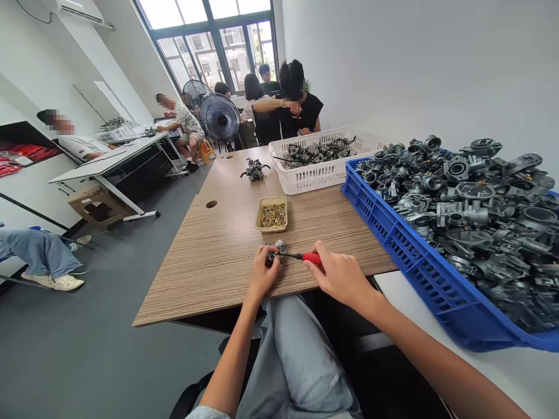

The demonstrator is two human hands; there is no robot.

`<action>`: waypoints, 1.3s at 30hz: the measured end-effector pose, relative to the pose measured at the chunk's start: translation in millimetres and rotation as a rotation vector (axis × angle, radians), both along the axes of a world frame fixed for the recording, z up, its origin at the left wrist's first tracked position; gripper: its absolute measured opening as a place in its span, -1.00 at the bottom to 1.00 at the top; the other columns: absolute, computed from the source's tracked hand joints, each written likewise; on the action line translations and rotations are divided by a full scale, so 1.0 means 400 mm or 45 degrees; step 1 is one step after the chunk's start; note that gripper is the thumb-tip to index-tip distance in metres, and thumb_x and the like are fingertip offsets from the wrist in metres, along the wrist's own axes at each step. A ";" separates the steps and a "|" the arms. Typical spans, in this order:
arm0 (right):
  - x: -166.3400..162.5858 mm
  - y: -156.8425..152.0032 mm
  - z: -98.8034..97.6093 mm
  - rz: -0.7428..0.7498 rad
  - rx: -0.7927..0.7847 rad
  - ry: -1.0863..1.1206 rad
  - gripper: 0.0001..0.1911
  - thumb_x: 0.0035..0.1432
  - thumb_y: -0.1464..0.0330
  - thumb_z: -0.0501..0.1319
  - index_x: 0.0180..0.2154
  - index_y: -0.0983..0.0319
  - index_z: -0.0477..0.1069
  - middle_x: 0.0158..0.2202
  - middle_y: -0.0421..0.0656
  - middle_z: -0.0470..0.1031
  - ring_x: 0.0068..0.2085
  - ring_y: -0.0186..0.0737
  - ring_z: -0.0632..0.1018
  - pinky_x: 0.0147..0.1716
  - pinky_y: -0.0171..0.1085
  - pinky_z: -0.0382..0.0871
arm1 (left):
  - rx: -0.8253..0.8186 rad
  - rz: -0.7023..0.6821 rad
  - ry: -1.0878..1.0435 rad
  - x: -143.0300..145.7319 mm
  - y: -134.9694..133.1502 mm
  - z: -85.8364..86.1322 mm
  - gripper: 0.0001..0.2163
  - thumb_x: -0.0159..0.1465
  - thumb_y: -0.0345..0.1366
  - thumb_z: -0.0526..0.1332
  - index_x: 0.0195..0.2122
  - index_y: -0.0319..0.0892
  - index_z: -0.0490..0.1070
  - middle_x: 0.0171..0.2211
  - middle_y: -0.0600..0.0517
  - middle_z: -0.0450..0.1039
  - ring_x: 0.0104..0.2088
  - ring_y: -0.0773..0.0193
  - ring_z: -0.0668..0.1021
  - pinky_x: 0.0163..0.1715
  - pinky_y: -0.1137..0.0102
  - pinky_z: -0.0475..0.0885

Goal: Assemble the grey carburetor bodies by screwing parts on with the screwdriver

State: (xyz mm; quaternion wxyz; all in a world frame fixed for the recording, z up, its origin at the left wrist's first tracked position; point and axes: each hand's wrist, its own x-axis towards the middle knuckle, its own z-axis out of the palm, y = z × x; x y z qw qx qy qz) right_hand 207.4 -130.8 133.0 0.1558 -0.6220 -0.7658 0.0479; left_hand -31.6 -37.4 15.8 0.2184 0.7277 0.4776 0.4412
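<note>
My left hand [262, 271] is closed around a small grey metal carburetor part [276, 251] resting on the wooden table [218, 256] near its front edge. My right hand [338, 273] grips a red-handled screwdriver [311, 258] whose shaft points left into the metal part. Just beyond them sits a small beige tray [272, 215] of brass screws.
A blue crate [419, 262] heaped with grey carburetor bodies fills the right side. A white basket [323, 169] of parts and a lone carburetor [254, 169] lie farther back. Several people sit at the far end and at left tables, near a black fan [219, 118].
</note>
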 end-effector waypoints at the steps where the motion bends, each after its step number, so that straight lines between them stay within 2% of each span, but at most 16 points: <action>1: -0.004 0.001 -0.002 -0.050 0.006 -0.038 -0.75 0.59 0.13 0.10 0.00 0.18 0.31 -0.30 -0.13 0.69 -0.29 -0.06 0.72 -0.42 -0.22 -0.01 | -0.001 -0.001 -0.001 0.000 0.001 -0.001 -0.89 0.44 -0.31 0.23 -0.06 -0.08 0.52 -0.07 -0.04 0.51 -0.09 0.15 0.55 -0.13 0.29 0.45; 5: -0.021 0.002 -0.005 -0.188 -0.014 -0.117 -0.62 0.60 0.02 0.06 -0.12 0.17 0.36 -0.39 -0.12 0.67 -0.34 -0.06 0.70 -0.43 -0.21 -0.09 | -0.006 -0.006 -0.001 -0.001 0.002 -0.004 -0.89 0.46 -0.28 0.22 -0.07 -0.08 0.52 -0.07 -0.05 0.51 -0.08 0.15 0.55 -0.11 0.29 0.45; 8: -0.023 0.001 -0.003 -0.214 -0.032 -0.117 -0.59 0.59 0.00 0.05 -0.17 0.16 0.36 -0.39 -0.11 0.67 -0.35 -0.08 0.70 -0.42 -0.23 -0.09 | -0.017 -0.004 -0.003 -0.001 0.001 -0.003 -0.89 0.48 -0.27 0.20 -0.07 -0.09 0.52 -0.06 -0.05 0.51 -0.09 0.15 0.56 -0.12 0.29 0.46; 10: -0.018 0.000 0.000 -0.154 -0.039 -0.054 -0.65 0.58 0.03 0.09 -0.13 0.16 0.36 -0.37 -0.14 0.67 -0.34 -0.09 0.70 -0.41 -0.25 -0.03 | -0.019 -0.003 0.000 -0.001 0.000 -0.001 -0.88 0.48 -0.27 0.20 -0.07 -0.09 0.52 -0.06 -0.05 0.51 -0.09 0.15 0.56 -0.12 0.29 0.46; 14: -0.001 -0.003 0.006 0.095 -0.043 0.183 -0.79 0.53 0.19 0.16 0.05 0.14 0.29 -0.23 -0.20 0.70 -0.25 -0.11 0.72 -0.33 -0.27 0.15 | -0.006 -0.001 0.003 0.000 -0.001 0.003 -0.89 0.47 -0.28 0.21 -0.07 -0.09 0.52 -0.07 -0.05 0.51 -0.11 0.16 0.56 -0.15 0.30 0.47; 17: 0.004 -0.006 0.005 0.173 -0.050 0.211 -0.83 0.52 0.26 0.14 0.05 0.15 0.25 -0.17 -0.18 0.70 -0.22 -0.10 0.72 -0.31 -0.26 0.18 | -0.006 0.002 0.008 0.000 -0.002 0.003 -0.89 0.45 -0.28 0.22 -0.08 -0.10 0.52 -0.08 -0.04 0.51 -0.14 0.18 0.56 -0.15 0.31 0.47; 19: 0.001 -0.005 0.003 0.138 -0.059 0.133 -0.84 0.56 0.23 0.11 0.04 0.17 0.26 -0.22 -0.16 0.69 -0.24 -0.07 0.72 -0.35 -0.25 0.13 | -0.009 0.003 0.011 0.000 -0.002 0.001 -0.89 0.45 -0.29 0.22 -0.07 -0.10 0.52 -0.08 -0.04 0.51 -0.15 0.19 0.56 -0.15 0.31 0.47; 24: -0.015 0.003 0.000 -0.107 -0.065 -0.074 -0.64 0.61 0.04 0.05 -0.04 0.19 0.34 -0.36 -0.10 0.67 -0.30 -0.01 0.72 -0.41 -0.23 -0.04 | -0.020 -0.005 0.000 -0.002 -0.001 -0.003 -0.89 0.45 -0.29 0.23 -0.06 -0.09 0.52 -0.03 -0.06 0.50 -0.03 0.14 0.56 -0.11 0.29 0.47; 27: -0.017 0.009 0.000 -0.198 -0.084 -0.093 -0.58 0.61 0.00 0.02 -0.11 0.18 0.37 -0.37 -0.09 0.67 -0.29 -0.01 0.73 -0.41 -0.23 -0.03 | -0.030 0.000 0.002 -0.002 0.000 -0.003 -0.88 0.47 -0.28 0.21 -0.06 -0.09 0.53 -0.04 -0.06 0.50 -0.04 0.14 0.56 -0.12 0.29 0.47; 30: -0.010 0.009 0.002 -0.185 -0.091 -0.027 -0.62 0.61 0.02 0.04 -0.10 0.17 0.37 -0.35 -0.11 0.68 -0.28 -0.02 0.73 -0.40 -0.24 0.03 | -0.026 0.000 0.013 -0.004 0.000 -0.002 -0.87 0.49 -0.25 0.20 -0.07 -0.09 0.53 -0.05 -0.06 0.51 -0.08 0.15 0.56 -0.12 0.29 0.47; 33: 0.001 0.005 0.002 -0.028 -0.061 0.137 -0.73 0.56 0.09 0.14 0.04 0.14 0.32 -0.27 -0.17 0.71 -0.23 -0.05 0.74 -0.34 -0.26 0.15 | -0.015 -0.003 -0.006 -0.005 0.000 -0.003 -0.83 0.48 -0.23 0.21 0.05 -0.07 0.49 0.01 -0.07 0.54 0.00 0.11 0.57 -0.04 0.26 0.49; 35: 0.007 0.001 0.001 0.091 -0.034 0.217 -0.73 0.53 0.16 0.18 0.12 0.13 0.26 -0.19 -0.19 0.72 -0.19 -0.07 0.74 -0.30 -0.26 0.21 | -0.012 0.005 -0.030 -0.005 -0.001 -0.005 -0.71 0.47 -0.22 0.23 0.19 -0.04 0.42 0.08 -0.09 0.54 0.06 0.09 0.57 0.04 0.23 0.49; 37: 0.009 -0.001 0.001 0.155 -0.026 0.223 -0.77 0.54 0.21 0.16 0.10 0.14 0.24 -0.15 -0.18 0.72 -0.18 -0.08 0.74 -0.29 -0.26 0.22 | -0.015 0.024 -0.049 -0.005 -0.001 -0.008 -0.60 0.45 -0.22 0.25 0.30 -0.03 0.33 0.13 -0.10 0.53 0.10 0.08 0.56 0.10 0.20 0.48; 39: 0.006 -0.002 0.001 0.136 -0.038 0.152 -0.82 0.57 0.22 0.12 0.05 0.15 0.26 -0.19 -0.16 0.71 -0.21 -0.07 0.73 -0.32 -0.26 0.18 | -0.022 0.044 -0.061 -0.004 0.000 -0.012 -0.54 0.44 -0.22 0.26 0.34 -0.03 0.29 0.13 -0.10 0.52 0.11 0.08 0.56 0.15 0.18 0.46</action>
